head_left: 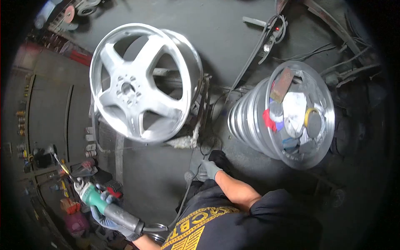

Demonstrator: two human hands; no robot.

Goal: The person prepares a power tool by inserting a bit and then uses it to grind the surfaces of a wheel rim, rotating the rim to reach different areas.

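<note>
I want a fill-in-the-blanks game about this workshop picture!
1. The left hand grips a power tool whose front part has a ____ coloured casing.
2. The spoked wheel has ____ spokes.
3. The right hand wears a ____.
4. In the picture, the stacked rims are to the ____ of the spoked wheel.

Missing words: green; five; glove; right.

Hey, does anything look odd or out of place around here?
Mildly, yes: the topmost stacked wheel rim on the right is cluttered with round pads, red cloth and a reddish-brown block, like a makeshift tray. The five-spoke wheel shows no obvious damage.
</note>
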